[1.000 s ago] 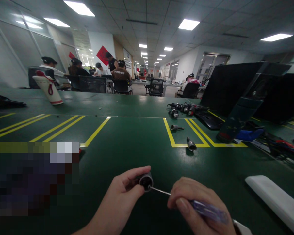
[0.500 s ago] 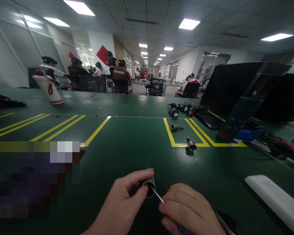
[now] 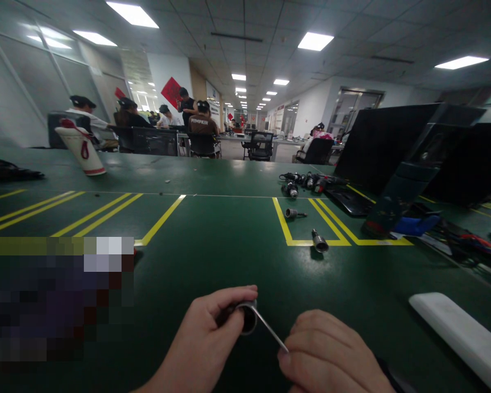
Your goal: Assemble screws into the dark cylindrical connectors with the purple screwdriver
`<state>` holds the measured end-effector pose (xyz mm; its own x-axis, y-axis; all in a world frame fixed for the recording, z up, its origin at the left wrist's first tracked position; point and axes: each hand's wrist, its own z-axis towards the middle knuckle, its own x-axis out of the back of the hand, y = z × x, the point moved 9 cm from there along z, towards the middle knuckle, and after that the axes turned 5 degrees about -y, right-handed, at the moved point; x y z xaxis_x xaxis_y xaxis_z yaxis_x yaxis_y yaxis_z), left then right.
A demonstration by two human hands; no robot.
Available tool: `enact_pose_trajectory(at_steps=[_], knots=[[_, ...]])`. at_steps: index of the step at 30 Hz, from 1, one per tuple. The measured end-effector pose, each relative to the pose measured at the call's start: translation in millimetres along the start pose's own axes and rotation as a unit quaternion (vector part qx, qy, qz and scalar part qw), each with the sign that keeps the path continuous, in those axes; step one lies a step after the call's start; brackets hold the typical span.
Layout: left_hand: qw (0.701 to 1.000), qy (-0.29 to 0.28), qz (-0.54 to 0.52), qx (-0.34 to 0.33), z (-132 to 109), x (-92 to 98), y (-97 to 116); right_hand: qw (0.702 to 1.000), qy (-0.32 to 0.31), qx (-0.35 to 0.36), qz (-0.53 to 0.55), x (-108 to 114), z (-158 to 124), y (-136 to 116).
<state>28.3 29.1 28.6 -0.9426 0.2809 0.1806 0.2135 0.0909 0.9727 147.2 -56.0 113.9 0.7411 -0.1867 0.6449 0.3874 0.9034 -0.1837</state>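
In the head view my left hand (image 3: 207,335) pinches a dark metal socket (image 3: 250,323) between thumb and fingers, its round open end facing right and toward me. My right hand (image 3: 331,349) is closed around a screwdriver (image 3: 272,330); only its thin bare shaft shows, and the handle is hidden in the hand. The shaft's tip meets the upper rim of the socket's mouth. Farther off on the green table lie two similar socket adapters with shanks, one (image 3: 319,242) on the yellow tape and another (image 3: 293,213) just behind it.
A white block-like object (image 3: 454,330) lies at right. Behind it stand a dark bottle (image 3: 405,188), cables and a black monitor (image 3: 376,142). A pale cup (image 3: 84,148) is at far left; a pixelated patch covers the near left. People sit at desks beyond.
My right hand has drawn back to the right, exposing more of the screwdriver's shaft. Its tip has moved from inside the socket's mouth to the upper rim. My left hand stays nearly still.
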Motion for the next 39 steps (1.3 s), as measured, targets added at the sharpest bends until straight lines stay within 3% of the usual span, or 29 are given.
enact_pose_trajectory(at_steps=[17,22,26,31,34,36,39], knots=[[1.0,-0.012,-0.004,-0.011,1.2,-3.0,6.9,1.0,-0.007,-0.002,-0.016,1.2,0.6,5.1],[0.998,-0.024,-0.065,0.007,11.0,3.3,2.9,0.993,0.025,-0.093,0.065,4.6,-2.5,25.1],[0.997,-0.024,-0.059,-0.035,30.9,19.0,-3.9,0.961,0.08,-0.226,0.136,10.1,-10.8,56.1],[0.98,0.038,0.117,-0.16,61.1,43.2,3.4,0.884,0.09,-0.377,0.263,-7.1,-23.4,103.3],[0.948,0.082,0.231,-0.201,77.7,48.8,14.4,0.826,0.127,-0.414,0.36,-21.0,-22.6,125.7],[0.939,0.105,0.248,-0.212,88.5,51.1,20.6,0.798,0.16,-0.419,0.402,-28.4,-18.0,138.6],[0.928,0.134,0.263,-0.225,102.1,53.0,29.3,0.796,0.194,-0.403,0.408,-37.2,-7.4,155.2]])
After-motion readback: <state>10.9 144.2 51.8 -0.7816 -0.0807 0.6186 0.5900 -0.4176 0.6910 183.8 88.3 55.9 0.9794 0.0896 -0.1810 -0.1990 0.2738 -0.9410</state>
